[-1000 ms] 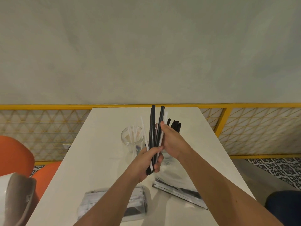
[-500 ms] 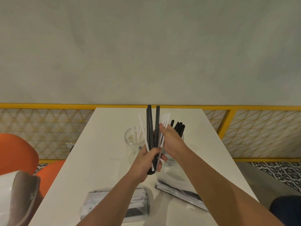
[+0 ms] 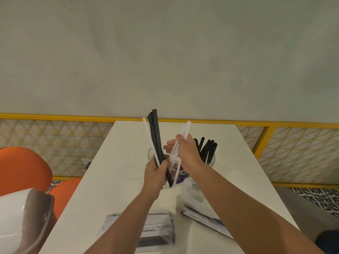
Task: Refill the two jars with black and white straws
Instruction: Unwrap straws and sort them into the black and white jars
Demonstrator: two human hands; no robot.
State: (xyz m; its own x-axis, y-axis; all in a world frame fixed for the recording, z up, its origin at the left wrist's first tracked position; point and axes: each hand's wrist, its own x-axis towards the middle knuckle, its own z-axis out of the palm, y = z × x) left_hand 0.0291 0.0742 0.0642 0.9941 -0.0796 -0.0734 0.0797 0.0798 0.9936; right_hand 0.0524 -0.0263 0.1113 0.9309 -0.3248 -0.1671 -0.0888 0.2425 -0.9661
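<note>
My left hand grips a bundle of black straws with one white straw along its left side, held upright over the white table. My right hand pinches several white straws and holds them apart from the bundle, fanned to the right. A glass jar with several black straws stands just right of my right hand. A second glass jar is mostly hidden behind my left hand and the bundle.
Two clear plastic packs of straws lie near me on the table, one by my left forearm and one under my right forearm. Orange chairs stand at the left. A yellow mesh railing runs behind the table.
My right hand has pulled the white straws away from the black ones, to the right. The bundle in my left hand has tilted slightly left.
</note>
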